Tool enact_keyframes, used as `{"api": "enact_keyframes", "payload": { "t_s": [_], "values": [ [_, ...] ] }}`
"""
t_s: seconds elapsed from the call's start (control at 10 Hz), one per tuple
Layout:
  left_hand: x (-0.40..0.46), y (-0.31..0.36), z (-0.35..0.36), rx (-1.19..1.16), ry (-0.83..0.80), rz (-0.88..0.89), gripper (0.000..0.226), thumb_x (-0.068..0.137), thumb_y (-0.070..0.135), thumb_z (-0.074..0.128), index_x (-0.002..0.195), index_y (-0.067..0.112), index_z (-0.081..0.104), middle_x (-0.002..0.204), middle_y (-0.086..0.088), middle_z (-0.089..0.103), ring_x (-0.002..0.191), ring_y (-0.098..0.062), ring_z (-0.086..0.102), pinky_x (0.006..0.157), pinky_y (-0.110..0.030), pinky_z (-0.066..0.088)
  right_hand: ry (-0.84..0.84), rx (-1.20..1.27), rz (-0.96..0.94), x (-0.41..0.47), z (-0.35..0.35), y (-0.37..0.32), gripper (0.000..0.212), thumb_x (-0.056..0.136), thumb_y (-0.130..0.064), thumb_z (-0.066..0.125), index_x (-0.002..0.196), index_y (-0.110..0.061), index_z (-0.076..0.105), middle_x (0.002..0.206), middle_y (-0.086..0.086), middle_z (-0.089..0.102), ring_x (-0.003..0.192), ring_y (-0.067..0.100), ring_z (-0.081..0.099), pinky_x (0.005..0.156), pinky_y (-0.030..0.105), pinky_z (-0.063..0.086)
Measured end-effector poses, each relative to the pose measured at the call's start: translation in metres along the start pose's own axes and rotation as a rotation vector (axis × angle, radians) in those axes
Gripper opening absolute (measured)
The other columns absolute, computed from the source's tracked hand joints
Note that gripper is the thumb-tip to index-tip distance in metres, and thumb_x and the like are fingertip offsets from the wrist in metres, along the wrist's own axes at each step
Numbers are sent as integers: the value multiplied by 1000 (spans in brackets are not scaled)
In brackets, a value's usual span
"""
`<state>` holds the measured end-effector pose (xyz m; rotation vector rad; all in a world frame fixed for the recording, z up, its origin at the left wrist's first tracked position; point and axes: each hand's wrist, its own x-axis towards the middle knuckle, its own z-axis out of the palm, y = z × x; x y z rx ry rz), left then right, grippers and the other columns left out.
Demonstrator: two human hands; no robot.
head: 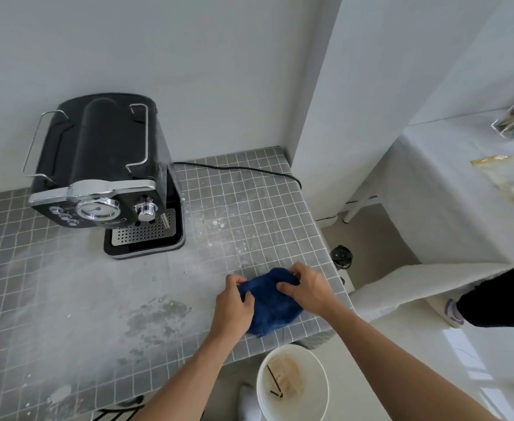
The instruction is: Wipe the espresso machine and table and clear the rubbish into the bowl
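left hand (234,305) + right hand (308,288) both gripping blue cloth (275,305) on bench (67,299) near front-right edge | espresso machine (103,174) far-left of hands, left nearer | bowl (292,384) below edge

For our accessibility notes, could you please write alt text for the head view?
Both hands, left hand and right hand, bunch a blue cloth on a dusty grey tiled table, near a black espresso machine; a white bowl sits below.
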<state>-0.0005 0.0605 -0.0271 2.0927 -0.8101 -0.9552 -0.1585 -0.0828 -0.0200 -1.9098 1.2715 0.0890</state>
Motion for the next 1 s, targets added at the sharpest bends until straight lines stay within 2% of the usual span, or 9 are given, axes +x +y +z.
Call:
{"api": "enact_keyframes", "payload": {
  "t_s": [0.1,0.2,0.3,0.4,0.5,0.6,0.7,0.8,1.0],
  "values": [
    [7,17,13,-16,-6,72,23,101,14,58,117,29,50,99,11,64,84,-3,64,65,-16,51,84,32,19,-12,-20,11,29,87,-46,69,108,-28,57,91,-8,66,80,7,62,60,21,45],
    [18,28,33,5,5,99,30,100,19,61,125,31,49,106,8,67,89,-9,66,78,-32,59,174,77,29,-20,-38,25,28,88,-47,68,108,-30,58,92,-9,66,82,7,65,66,25,54],
    [23,33,48,121,27,75,36,101,20,61,133,28,47,111,1,70,88,-14,65,74,-31,53,185,14,73,-23,-41,41,30,92,-47,64,116,-30,55,101,-8,64,93,12,65,73,25,53],
    [17,32,50,336,46,202,49,99,21,62,144,25,42,136,0,59,116,-20,62,88,-33,54,250,-235,54,-25,-31,54,49,96,-50,57,138,-29,45,133,-1,56,120,21,53,99,39,51],
    [9,26,53,649,-32,436,65,102,32,53,158,19,23,165,-4,28,149,-27,31,118,-45,36,270,-531,-126,-27,-21,59,61,100,-49,47,153,-24,30,162,3,30,150,27,25,121,47,28],
    [7,24,60,820,-231,454,71,107,43,35,163,17,-1,170,-1,-14,157,-27,-14,126,-55,9,136,-701,-220,-26,-13,64,64,104,-51,32,159,-21,19,169,4,8,156,27,4,124,51,16],
    [9,15,65,944,-320,380,71,108,49,25,162,15,-6,168,-2,-23,154,-27,-22,124,-60,-1,9,-716,-157,-23,-7,69,64,105,-50,23,161,-22,8,170,2,1,156,24,-2,125,51,11],
    [8,10,64,967,-344,327,72,108,50,24,162,14,-7,169,-3,-21,155,-28,-18,123,-61,-2,-27,-708,-119,-22,-5,67,64,106,-49,23,161,-23,4,170,2,-1,156,23,-5,126,51,10],
    [-2,19,31,814,-246,328,66,108,49,24,163,21,-1,169,-3,-17,156,-26,-14,125,-59,1,23,-660,-97,-25,-11,42,65,104,-51,28,160,-22,14,170,4,8,156,26,4,125,48,10]
  ]
}}
